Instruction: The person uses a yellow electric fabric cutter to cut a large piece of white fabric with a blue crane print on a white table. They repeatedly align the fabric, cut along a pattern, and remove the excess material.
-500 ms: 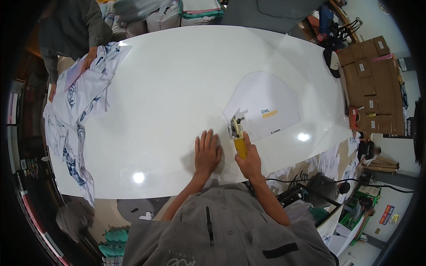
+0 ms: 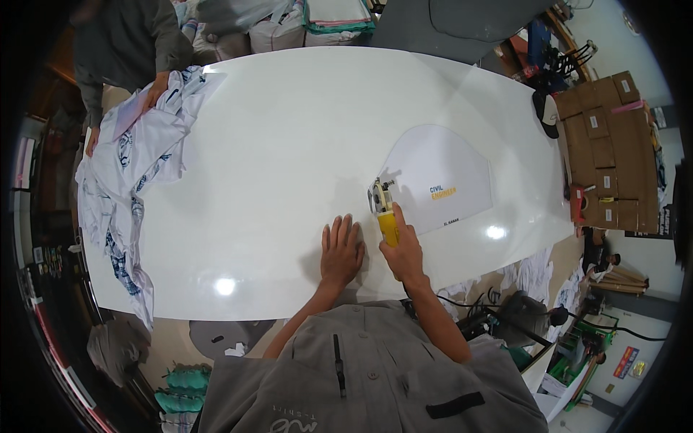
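glossy white table (image 2: pixel 281 144) spreads beneath me, brown boxes (image 2: pixel 605 151) stacked beyond its right end. my right hand (image 2: pixel 404 252) is wrapped around the yellow handle of a cutting tool (image 2: pixel 388 227), its metal head at the left edge of a flat white panel (image 2: pixel 444 162). my left hand (image 2: pixel 342 252) lies palm down beside it, fingers extended, gripping nothing.

Plastic-looking yellow cutter handle (image 2: pixel 389 229), metallic cutter head (image 2: pixel 378 198), matt cloth-like piece (image 2: pixel 440 157), smooth glossy tabletop (image 2: pixel 289 144)

Yellow tool handle (image 2: pixel 388 229) partly covered by right hand (image 2: pixel 406 254). Co-worker (image 2: pixel 133 43) cropped by top edge, upper left.
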{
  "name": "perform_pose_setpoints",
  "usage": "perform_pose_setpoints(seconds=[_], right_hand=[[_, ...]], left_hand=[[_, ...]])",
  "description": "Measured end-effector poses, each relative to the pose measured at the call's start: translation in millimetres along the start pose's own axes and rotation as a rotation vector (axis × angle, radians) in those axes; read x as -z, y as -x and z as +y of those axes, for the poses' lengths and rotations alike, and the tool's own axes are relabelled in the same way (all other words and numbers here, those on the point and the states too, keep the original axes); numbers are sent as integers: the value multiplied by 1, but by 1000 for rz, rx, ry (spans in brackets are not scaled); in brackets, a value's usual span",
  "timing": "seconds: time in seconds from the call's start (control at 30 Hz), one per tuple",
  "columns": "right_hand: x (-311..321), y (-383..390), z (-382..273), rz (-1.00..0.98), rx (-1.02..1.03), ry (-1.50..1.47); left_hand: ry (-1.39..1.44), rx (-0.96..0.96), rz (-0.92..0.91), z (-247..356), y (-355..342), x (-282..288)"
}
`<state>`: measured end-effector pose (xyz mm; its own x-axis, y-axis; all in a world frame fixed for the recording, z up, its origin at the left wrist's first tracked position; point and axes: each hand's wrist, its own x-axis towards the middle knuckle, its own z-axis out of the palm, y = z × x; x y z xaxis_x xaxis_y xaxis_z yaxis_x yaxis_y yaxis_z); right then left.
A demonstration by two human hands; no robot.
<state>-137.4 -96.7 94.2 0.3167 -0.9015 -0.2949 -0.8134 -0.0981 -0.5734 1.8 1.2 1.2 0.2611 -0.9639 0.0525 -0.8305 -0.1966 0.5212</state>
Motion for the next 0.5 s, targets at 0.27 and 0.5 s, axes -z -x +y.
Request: perform_pose_setpoints(seconds=[0.27,0.5], right_hand=[[13,-34,-8,-64,-25,-63],[69,-31,67,-7,39,-746]], left_hand=[[-23,-57,107,5,-2,1],[-60,13,25,6,-2,-1]])
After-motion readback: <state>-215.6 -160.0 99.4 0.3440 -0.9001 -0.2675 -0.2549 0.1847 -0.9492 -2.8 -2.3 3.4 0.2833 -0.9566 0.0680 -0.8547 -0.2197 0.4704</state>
